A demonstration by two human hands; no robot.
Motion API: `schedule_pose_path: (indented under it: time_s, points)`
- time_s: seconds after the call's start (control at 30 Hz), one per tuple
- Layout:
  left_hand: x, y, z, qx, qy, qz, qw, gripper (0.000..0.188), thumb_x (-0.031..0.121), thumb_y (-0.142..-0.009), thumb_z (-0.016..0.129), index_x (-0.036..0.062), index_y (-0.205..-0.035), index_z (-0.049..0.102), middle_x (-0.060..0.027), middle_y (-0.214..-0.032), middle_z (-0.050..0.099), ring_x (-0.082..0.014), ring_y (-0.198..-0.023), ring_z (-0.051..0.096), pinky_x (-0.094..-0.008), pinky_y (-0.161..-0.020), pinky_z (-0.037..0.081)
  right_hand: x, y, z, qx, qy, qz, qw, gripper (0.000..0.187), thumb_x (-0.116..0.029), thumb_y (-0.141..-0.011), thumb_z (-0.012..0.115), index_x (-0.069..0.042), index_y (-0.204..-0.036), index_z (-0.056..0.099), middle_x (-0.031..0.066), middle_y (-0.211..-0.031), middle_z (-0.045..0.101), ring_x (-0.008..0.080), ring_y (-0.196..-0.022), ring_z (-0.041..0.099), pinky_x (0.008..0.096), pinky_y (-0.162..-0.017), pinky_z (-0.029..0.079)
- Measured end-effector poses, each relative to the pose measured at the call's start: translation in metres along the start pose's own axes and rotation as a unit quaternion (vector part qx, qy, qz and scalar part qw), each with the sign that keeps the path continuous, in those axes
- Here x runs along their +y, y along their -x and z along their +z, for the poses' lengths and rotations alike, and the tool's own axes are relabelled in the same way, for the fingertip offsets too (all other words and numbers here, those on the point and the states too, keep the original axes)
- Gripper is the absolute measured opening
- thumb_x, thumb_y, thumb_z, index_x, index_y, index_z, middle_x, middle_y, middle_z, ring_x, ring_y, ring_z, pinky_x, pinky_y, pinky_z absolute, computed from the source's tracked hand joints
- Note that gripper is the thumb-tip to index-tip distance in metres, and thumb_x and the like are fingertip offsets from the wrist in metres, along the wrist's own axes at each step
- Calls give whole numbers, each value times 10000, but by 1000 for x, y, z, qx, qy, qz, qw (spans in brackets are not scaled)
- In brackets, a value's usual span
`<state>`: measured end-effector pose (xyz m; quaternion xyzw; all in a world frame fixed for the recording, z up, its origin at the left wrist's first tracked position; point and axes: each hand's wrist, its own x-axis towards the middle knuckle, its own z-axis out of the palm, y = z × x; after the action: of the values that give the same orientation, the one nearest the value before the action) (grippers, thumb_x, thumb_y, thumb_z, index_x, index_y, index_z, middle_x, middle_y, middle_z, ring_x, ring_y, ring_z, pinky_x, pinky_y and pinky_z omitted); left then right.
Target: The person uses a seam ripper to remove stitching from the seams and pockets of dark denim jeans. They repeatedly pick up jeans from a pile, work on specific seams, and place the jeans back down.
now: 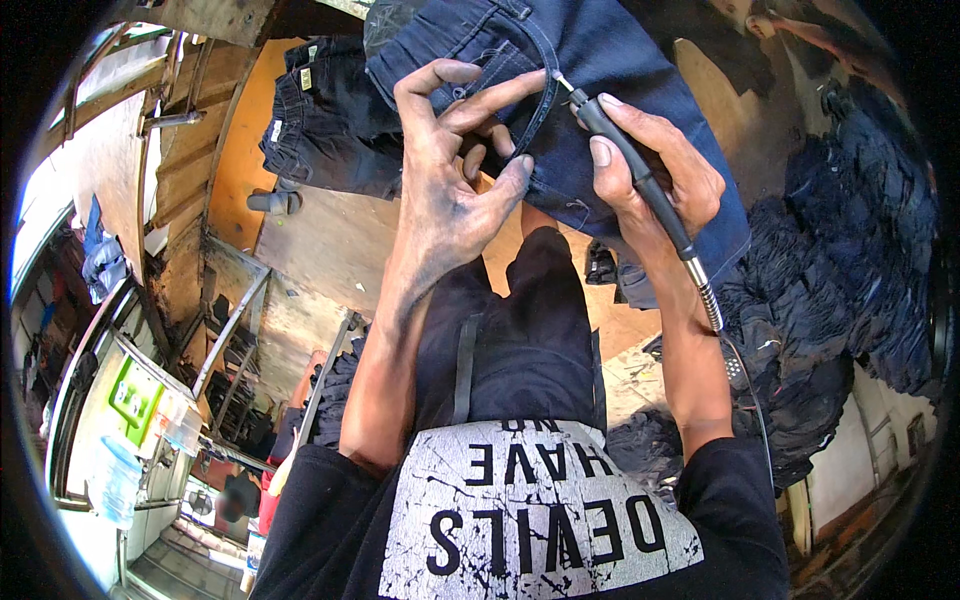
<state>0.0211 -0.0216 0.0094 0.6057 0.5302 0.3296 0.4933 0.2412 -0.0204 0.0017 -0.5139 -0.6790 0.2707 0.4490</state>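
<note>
Dark blue jeans (625,45) are spread in front of me at the top of the view. My left hand (450,150) holds their waistband, thumb on the lower edge and index finger stretched along the band. Some of its other fingers are bent and partly hidden. Wrapped in my right hand (665,165) is a black pen-shaped corded tool (640,172), gripped between thumb and fingers. Its thin metal tip meets or nearly meets the waistband, close to my left index fingertip. A cord runs from its back end down past my right forearm.
Dark trousers (335,125) with an elastic waist lie at the upper left. A large heap of dark garments (820,270) fills the right side. On the left are a metal frame (232,330), a green container (133,400) and a clear blue water jug (115,480).
</note>
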Motion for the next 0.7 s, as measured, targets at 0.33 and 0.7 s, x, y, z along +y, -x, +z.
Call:
schedule_pose_path:
  time_s: [0.33, 0.7]
  points:
    - [-11, -15, -41, 8, 4, 43, 999, 821, -23, -872, 854, 67, -1486, 318, -84, -1340, 772, -93, -906, 621, -220, -802, 500, -21, 23, -18, 85, -184, 120, 972, 278, -96, -1015, 730, 26, -1265, 722, 171, -1086, 828, 204, -971, 804, 338, -933, 628]
    - [20, -8, -30, 323, 28, -43, 945, 819, 215, -900, 919, -70, -1467, 401, -223, -1468, 494, -299, -1381, 519, -436, -1228, 377, -14, 56, -39, 95, -41, 179, 978, 276, -149, -992, 771, -10, -1230, 754, 182, -1114, 815, 244, -1080, 792, 353, -942, 614]
